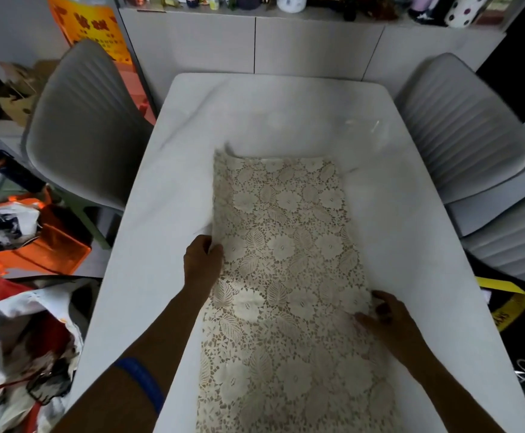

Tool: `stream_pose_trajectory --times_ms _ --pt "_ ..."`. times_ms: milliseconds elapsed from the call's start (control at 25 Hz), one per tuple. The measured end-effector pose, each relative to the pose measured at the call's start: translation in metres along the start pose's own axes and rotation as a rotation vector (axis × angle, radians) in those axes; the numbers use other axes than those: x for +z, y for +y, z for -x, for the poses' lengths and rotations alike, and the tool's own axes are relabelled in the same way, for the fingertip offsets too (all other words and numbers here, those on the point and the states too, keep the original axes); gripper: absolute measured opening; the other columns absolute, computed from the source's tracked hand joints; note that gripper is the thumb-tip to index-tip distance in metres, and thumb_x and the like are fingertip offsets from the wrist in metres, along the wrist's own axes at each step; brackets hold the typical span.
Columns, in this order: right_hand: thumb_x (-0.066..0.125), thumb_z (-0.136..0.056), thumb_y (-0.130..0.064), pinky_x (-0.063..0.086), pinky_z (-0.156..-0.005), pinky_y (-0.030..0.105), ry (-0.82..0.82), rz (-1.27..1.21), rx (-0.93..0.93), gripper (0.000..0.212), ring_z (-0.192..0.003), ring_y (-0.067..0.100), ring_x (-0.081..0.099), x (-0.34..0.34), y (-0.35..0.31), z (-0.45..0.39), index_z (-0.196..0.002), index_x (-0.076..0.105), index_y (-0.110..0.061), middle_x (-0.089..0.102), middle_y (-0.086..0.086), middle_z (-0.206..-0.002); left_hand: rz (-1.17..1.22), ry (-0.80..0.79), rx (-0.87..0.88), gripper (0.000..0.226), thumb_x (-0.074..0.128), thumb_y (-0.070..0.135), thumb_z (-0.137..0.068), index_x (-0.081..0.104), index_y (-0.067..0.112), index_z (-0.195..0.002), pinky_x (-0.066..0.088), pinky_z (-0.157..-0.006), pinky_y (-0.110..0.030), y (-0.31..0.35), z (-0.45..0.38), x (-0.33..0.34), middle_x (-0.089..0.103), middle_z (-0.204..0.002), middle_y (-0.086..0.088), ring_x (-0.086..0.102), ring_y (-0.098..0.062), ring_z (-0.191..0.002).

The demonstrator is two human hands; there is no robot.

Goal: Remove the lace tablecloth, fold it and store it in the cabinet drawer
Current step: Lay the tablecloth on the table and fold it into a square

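A: Where is the lace tablecloth [289, 276]?

B: On the white table [411, 245], folded into a long strip that runs from the near edge toward the middle. Its far end lies flat, with 1 corner slightly lifted at the left.

A: And the 2 hands?

B: The left hand [201, 260] is at the strip's left edge, fingers curled over the lace and pinching it. The right hand [389, 323] is at the right edge, fingers bent onto the fabric; it seems to grip the edge, but blur makes that unsure.

A: Anything around?

B: 2 grey chairs, 1 left [83, 126], 1 right [461, 129]. A white cabinet [286, 42] stands beyond the table.
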State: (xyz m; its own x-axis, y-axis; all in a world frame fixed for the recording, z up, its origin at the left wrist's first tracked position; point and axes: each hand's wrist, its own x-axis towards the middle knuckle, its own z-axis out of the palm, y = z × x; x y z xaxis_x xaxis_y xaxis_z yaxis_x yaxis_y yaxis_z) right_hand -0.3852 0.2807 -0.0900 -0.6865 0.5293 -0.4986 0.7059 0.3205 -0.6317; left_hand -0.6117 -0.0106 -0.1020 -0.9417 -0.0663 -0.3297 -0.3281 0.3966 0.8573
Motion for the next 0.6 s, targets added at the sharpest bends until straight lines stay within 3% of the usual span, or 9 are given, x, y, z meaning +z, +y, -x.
stream_pose_trajectory --times_ms 160,280,400,480,600 --pt "0.062 -0.093 -0.021 0.053 -0.081 0.039 0.051 -0.036 0.057 0.010 -0.094 0.027 0.063 -0.004 0.004 -0.011 -0.104 0.062 -0.021 0.065 0.008 -0.101 0.077 -0.198 0.015 0.019 0.053 0.006 -0.095 0.067 0.012 -0.106 0.048 -0.073 -0.037 -0.003 -0.010 0.003 0.071 -0.095 -0.009 0.061 -0.021 -0.080" --pt "0.062 -0.093 -0.018 0.048 -0.065 0.028 0.053 -0.198 0.106 0.010 -0.088 0.020 0.063 -0.009 0.000 -0.009 -0.101 0.064 -0.021 0.067 0.003 -0.095 0.040 -0.208 -0.024 0.022 0.047 0.009 -0.096 0.064 0.014 -0.109 0.051 -0.076 -0.040 0.001 -0.016 0.008 0.069 -0.097 -0.006 0.061 -0.024 -0.085" --pt "0.068 -0.090 -0.024 0.047 -0.069 0.029 0.057 -0.153 0.087 0.013 -0.087 0.016 0.061 -0.007 -0.001 -0.011 -0.100 0.062 -0.020 0.066 0.000 -0.094 -0.039 -0.222 -0.051 0.020 0.048 0.018 -0.098 0.063 0.016 -0.110 0.057 -0.074 -0.043 0.009 -0.026 0.012 0.070 -0.098 -0.006 0.066 -0.024 -0.083" --pt "0.062 -0.093 -0.020 0.045 -0.073 0.030 0.066 -0.056 0.073 0.007 -0.086 0.020 0.060 -0.003 0.000 -0.015 -0.098 0.061 -0.016 0.065 0.006 -0.095 -0.068 -0.236 -0.057 0.020 0.048 0.017 -0.098 0.063 0.014 -0.110 0.058 -0.076 -0.045 0.010 -0.029 0.013 0.070 -0.101 -0.008 0.067 -0.026 -0.087" --pt "0.053 -0.097 -0.016 0.043 -0.073 0.031 0.056 -0.003 0.086 0.007 -0.084 0.023 0.057 -0.003 -0.003 -0.019 -0.100 0.059 -0.013 0.063 0.009 -0.096 -0.052 -0.211 -0.063 0.012 0.053 0.015 -0.092 0.064 0.020 -0.092 0.059 -0.075 -0.046 0.014 -0.029 0.017 0.071 -0.096 -0.009 0.068 -0.027 -0.083"
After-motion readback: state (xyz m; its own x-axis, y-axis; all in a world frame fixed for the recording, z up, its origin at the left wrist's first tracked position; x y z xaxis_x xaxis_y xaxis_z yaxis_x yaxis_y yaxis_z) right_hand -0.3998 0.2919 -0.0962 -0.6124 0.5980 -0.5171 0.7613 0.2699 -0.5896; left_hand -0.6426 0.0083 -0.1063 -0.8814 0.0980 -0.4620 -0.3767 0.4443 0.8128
